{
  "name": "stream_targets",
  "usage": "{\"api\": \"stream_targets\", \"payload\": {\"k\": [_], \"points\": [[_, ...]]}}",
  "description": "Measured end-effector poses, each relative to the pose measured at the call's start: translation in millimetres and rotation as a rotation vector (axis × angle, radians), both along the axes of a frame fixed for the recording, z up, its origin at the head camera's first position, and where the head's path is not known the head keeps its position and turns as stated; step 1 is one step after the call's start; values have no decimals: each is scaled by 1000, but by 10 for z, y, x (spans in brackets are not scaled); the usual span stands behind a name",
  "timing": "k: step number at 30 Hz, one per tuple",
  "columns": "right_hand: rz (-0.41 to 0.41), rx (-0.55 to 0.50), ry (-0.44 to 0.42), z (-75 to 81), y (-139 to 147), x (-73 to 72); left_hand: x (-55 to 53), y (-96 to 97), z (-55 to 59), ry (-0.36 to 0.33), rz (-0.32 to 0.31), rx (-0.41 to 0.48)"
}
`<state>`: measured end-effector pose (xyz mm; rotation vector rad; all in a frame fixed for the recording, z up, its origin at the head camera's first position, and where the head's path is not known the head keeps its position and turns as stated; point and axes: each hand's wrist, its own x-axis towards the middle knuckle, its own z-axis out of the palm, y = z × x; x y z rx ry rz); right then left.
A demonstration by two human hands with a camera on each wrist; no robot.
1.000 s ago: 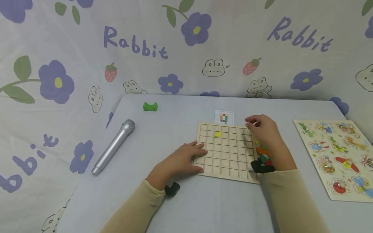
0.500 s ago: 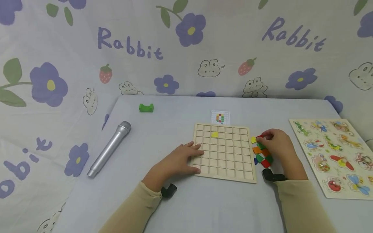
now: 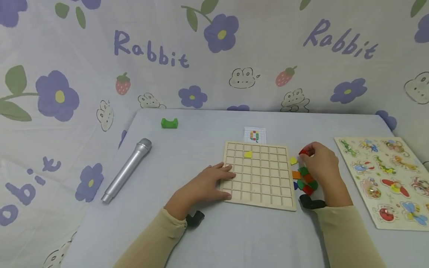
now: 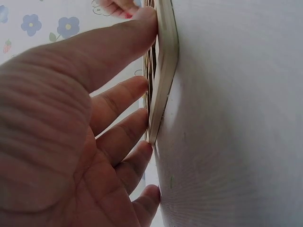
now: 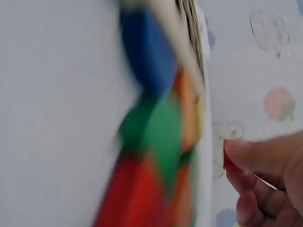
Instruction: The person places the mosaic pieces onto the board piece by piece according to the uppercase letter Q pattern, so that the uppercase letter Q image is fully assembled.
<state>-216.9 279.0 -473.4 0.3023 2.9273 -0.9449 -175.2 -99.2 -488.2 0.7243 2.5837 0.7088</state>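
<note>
Now lifted, red piece (image 3: 303, 152), right hand (image 3: 320, 163) pinching; left hand (image 3: 202, 186) unmoved

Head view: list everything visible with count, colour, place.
grid: 1, pale wood, centre
placed piece: 1, yellow, in grid
loose pieces: about 8, multicoloured, right of grid
held piece: 1, red, in right grip
pattern card: 1, white, behind grid
block: 1, green, rear left
microphone: 1, silver, left
picture board: 1, pale, right
table: 1, white, beneath
backdrop: 1, white flowered, behind
wrist devices: 2, black, wrists
sleeves: 2, tan, foreground
left grip: 1, bare, on grid's edge
right grip: 1, bare, right
</note>
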Motion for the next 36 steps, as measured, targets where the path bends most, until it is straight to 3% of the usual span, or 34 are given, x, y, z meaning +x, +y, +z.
{"api": "stream_targets", "payload": {"k": [3,6,10,13,22,33,36], "points": [[14,1,80,108,-154,-42,-9,-8,4,1,-4,10],[94,-29,112,173,-363,-94,-9,-20,2,1,-7,17],[240,-48,65,171,-657,-189,-2,-21,-6,1,-4,22],[304,-68,-3,119,-817,-262,2,-16,-2,0,0,24],[349,-118,-30,51,-970,-349,-2,-9,24,-12,1,23],[370,-104,-65,39,-1027,-346,-5,4,35,-16,-4,1],[397,-78,-37,29,-1017,-345,0,7,43,-7,-7,-14]]}}
